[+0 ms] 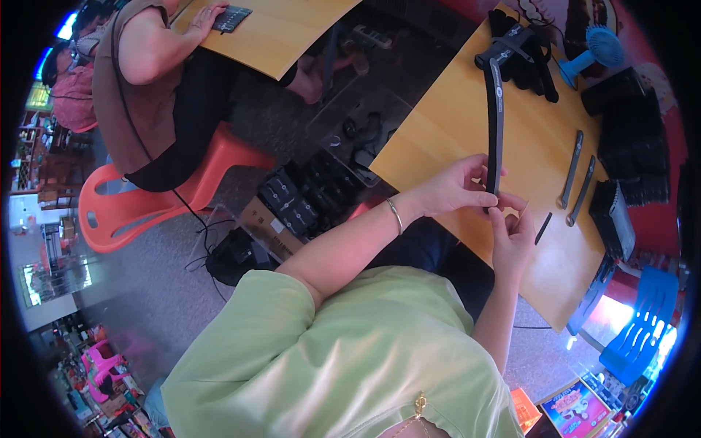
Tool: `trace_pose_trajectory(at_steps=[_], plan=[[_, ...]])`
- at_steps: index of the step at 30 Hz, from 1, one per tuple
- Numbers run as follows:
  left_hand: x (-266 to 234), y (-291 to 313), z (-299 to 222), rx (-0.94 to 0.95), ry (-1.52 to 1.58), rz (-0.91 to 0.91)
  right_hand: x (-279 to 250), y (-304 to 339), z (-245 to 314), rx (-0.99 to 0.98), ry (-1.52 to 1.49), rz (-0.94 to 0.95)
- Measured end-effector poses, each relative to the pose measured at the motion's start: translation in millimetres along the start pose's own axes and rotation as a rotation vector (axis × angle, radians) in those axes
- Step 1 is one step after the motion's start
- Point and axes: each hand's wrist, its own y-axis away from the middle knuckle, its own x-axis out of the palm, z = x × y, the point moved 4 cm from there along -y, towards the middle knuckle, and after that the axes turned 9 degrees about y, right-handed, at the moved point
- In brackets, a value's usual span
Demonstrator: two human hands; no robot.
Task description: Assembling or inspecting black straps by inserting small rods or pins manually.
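Observation:
A long black strap (495, 131) with a grey stripe runs upright before me, over the wooden table (445, 124). Its lower end is pinched by my left hand (464, 188), fingers closed and a bracelet on the wrist. Just below, my right hand (513, 232) has thumb and fingers closed at that same end; the exact grip is partly hidden. The strap's far end reaches a heap of black straps (515, 47); whether they are joined I cannot tell. A short black strip (543, 228) lies beside my right hand. Two dark straps with rounded ends (572, 171) lie farther right.
Stacked black pieces (634, 139) and a small blue fan (600, 48) line the table's right side. A blue chair (642, 328) stands at lower right. Boxed black items (292, 201) sit on the floor at left. Another person (150, 95) works at a second table (292, 29).

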Motion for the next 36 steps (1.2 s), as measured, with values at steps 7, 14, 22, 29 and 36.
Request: trace_pose_trajectory(at_steps=[7,14,22,29,36], plan=[[-8,-3,9,0.025,0.182,-0.168,-14,8,4,-0.107,0.092,-0.158],[-15,1,7,0.046,0.203,-0.214,-4,10,23,-0.062,0.259,-0.033],[-12,-5,5,0.074,0.273,-0.188,-7,13,18,-0.118,0.281,-0.076],[-13,-4,7,0.078,0.268,-0.184,-7,15,12,-0.116,0.270,-0.106],[-12,-4,6,0.112,0.266,-0.178,-4,13,11,-0.080,0.163,-0.064]])
